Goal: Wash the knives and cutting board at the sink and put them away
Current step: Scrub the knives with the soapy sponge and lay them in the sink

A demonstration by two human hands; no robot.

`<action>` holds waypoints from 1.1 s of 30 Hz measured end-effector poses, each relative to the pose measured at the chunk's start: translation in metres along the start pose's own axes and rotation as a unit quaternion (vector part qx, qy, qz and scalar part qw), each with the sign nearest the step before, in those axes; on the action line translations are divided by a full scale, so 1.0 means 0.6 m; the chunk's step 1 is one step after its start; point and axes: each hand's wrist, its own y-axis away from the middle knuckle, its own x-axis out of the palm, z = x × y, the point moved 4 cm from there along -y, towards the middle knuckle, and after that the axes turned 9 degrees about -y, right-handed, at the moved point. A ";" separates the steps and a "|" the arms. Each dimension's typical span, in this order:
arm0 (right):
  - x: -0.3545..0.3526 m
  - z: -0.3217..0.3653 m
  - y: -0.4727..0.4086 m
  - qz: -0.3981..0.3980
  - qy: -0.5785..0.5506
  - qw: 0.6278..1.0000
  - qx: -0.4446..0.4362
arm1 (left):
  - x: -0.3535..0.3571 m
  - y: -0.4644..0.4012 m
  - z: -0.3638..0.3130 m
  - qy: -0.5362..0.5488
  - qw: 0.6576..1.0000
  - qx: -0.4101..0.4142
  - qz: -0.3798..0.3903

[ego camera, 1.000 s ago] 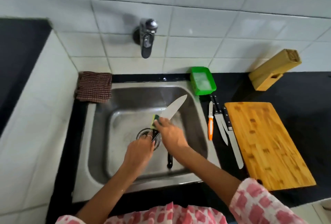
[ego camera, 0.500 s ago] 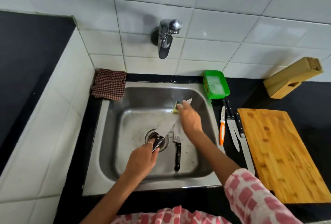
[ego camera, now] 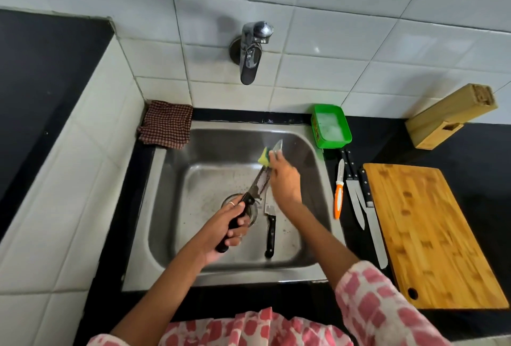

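Black stone counter runs round a steel sink, under white wall tiles and a chrome tap. On the counter to the right lies one wooden cutting board, and behind it, against the tiles, a wooden knife block tilted on its side. A checked cloth hangs over the sink's far left corner; a green tub of suds sits at its far right corner.

Five knives show. Three lie side by side between sink and board: an orange-handled knife and two black-handled knives that cross at the blades. A fourth knife lies in the basin by the drain, partly hidden by the right forearm. The fifth, a large chef's knife, is held over the basin: the left hand has its fingers wrapped round the black handle, and the right hand clamps a yellow-green sponge against the blade near its tip.
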 end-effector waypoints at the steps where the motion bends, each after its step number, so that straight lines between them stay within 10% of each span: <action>1: -0.010 -0.005 -0.016 -0.002 0.022 1.000 0.022 | 0.004 0.001 -0.003 0.031 0.999 0.001 0.006; 17: -0.071 -0.008 -0.074 -0.036 -0.012 0.998 0.050 | -0.015 0.033 0.007 0.175 0.983 -0.011 0.063; 33: 0.018 0.138 0.171 0.116 -0.026 0.991 0.063 | 0.010 -0.031 0.010 0.156 0.978 -0.002 -0.138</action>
